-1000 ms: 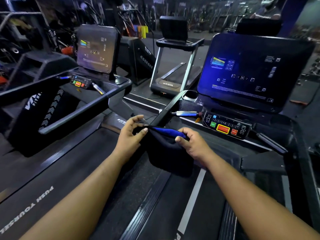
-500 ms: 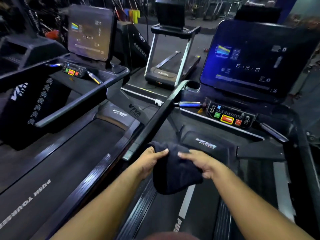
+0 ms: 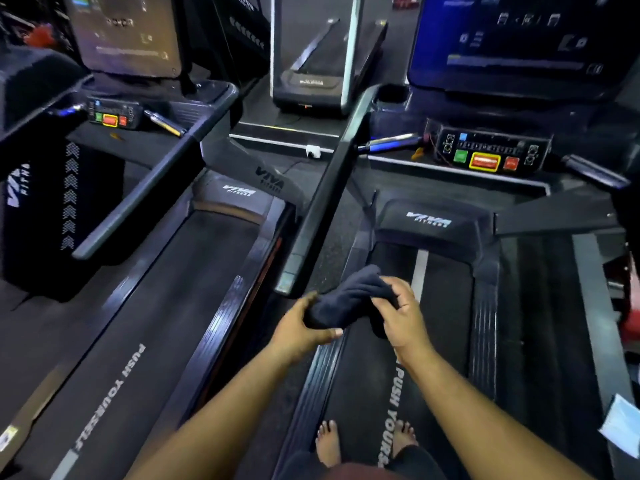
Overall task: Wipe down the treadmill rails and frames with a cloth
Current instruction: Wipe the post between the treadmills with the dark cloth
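Note:
A dark bunched cloth [image 3: 349, 294] is held between both hands above the treadmill belt [image 3: 446, 306]. My left hand [image 3: 304, 327] grips its lower left end, thumb curled underneath. My right hand [image 3: 401, 313] grips the right end with fingers curled over it. The treadmill's left handrail [image 3: 325, 199], long and black, runs from the console down to an end just above and left of the cloth. The left side rail [image 3: 322, 368] of the deck lies below my left hand. The right handrail is mostly out of view.
The console panel [image 3: 491, 154] with green, yellow-framed and red buttons sits ahead under a lit screen [image 3: 519, 39]. A second treadmill [image 3: 145, 306] stands to the left with its own handrail [image 3: 145, 188]. My bare feet [image 3: 329, 441] stand on the belt. A pale item [image 3: 621, 424] lies at the right edge.
The view tilted downward. Both hands dropped lower and closer together, bunching the cloth into a roll; it hung flat before.

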A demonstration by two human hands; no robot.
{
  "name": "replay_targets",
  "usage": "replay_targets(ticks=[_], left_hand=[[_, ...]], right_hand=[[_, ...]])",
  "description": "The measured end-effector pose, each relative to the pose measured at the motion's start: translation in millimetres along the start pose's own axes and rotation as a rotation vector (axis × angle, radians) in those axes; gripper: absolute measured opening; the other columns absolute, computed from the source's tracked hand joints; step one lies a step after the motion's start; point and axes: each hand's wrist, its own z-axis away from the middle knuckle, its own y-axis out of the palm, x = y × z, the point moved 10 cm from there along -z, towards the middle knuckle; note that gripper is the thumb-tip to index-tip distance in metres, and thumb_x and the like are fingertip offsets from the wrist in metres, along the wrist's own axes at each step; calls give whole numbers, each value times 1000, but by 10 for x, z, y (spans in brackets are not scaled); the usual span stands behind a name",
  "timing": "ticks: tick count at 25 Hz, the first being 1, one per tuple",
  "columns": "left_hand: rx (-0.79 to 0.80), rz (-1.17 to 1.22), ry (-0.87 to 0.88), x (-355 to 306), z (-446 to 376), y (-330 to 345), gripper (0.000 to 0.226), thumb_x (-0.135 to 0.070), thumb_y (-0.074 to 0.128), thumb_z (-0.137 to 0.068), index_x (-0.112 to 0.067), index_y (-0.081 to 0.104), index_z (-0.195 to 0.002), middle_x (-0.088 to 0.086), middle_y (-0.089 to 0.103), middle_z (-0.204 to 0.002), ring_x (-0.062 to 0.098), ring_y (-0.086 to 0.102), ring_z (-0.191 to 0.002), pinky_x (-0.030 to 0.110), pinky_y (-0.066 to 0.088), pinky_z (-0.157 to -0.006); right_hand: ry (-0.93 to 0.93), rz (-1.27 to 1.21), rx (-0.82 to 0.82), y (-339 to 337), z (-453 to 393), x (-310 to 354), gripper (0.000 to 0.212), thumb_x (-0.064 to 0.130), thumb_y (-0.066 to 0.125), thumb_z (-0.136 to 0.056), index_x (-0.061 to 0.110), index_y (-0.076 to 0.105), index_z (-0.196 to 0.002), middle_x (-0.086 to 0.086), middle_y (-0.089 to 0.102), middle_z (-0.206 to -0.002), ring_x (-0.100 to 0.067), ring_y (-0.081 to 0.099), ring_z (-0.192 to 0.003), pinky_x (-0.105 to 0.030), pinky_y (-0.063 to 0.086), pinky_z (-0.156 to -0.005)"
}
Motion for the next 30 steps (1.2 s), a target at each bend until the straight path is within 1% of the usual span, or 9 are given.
replay_targets(ticks=[2,5,8,11,15,18,23,27,30], left_hand=[[-26,-448,38,0,-10,-70,50,-63,71,-73,-34,66,-113,-7,59,-118,19,57,-116,42,50,-94],[-82,-657,152,-171,-116,-136,39,-63,58,-86,-39,67,-114,-9,42,-137,18,32,-133,43,30,-106],[-89,-769,362,-413,-256,-81,38,-62,52,-90,-40,65,-118,-12,36,-143,14,21,-135,44,23,-108],[-26,-780,264,-277,-486,-88,36,-61,44,-94,-35,64,-111,-12,49,-130,14,36,-128,45,27,-106],[-274,-555,229,-389,-479,-626,40,-59,30,-95,-32,60,-100,-8,68,-83,20,63,-89,40,42,-93],[-452,-502,321,-533,-734,-1091,41,-51,31,-94,-34,59,-119,-9,63,-113,15,57,-107,36,40,-92],[-3,-53,171,-376,-1715,-607,60,-45,37,-99,-23,29,-154,-6,27,-161,2,24,-145,32,17,-123],[-77,-91,221,-361,-1857,-450,70,-50,28,-92,-25,20,-157,-11,18,-163,-2,16,-148,32,15,-124],[-80,-180,298,-430,-1785,-421,66,-38,26,-95,-16,16,-157,-9,13,-164,-5,10,-147,23,8,-123]], right_hand=[[-144,140,-116,34,-21,76,35,6,71,-83,35,63,-102,8,52,-116,-26,53,-116,-44,44,-106],[-181,184,-374,10,-99,139,35,26,71,-86,36,64,-119,7,45,-127,-26,46,-125,-39,38,-109],[361,54,-401,393,-217,-577,69,63,53,-91,37,31,-151,-8,24,-160,-29,26,-146,-47,26,-118],[856,-514,-280,1201,-75,-1332,122,102,48,-47,39,29,-150,-7,43,-152,-33,51,-130,-56,42,-107],[417,-337,-288,1294,-584,-901,80,71,43,-88,30,24,-154,2,27,-160,-18,27,-148,-31,25,-116],[107,-58,-77,1791,-708,-574,73,63,36,-95,31,14,-157,3,7,-166,-14,5,-152,-33,9,-122],[144,-110,-117,1901,-1041,-867,66,48,42,-99,13,31,-153,-5,27,-162,-15,23,-149,-38,21,-122],[299,-289,-125,1777,-1461,-1138,59,47,41,-102,13,38,-150,-7,36,-156,-20,34,-145,-39,25,-121],[312,-455,-103,1965,-544,-1198,65,64,44,-94,24,43,-145,4,42,-152,4,40,-135,-23,30,-116]])
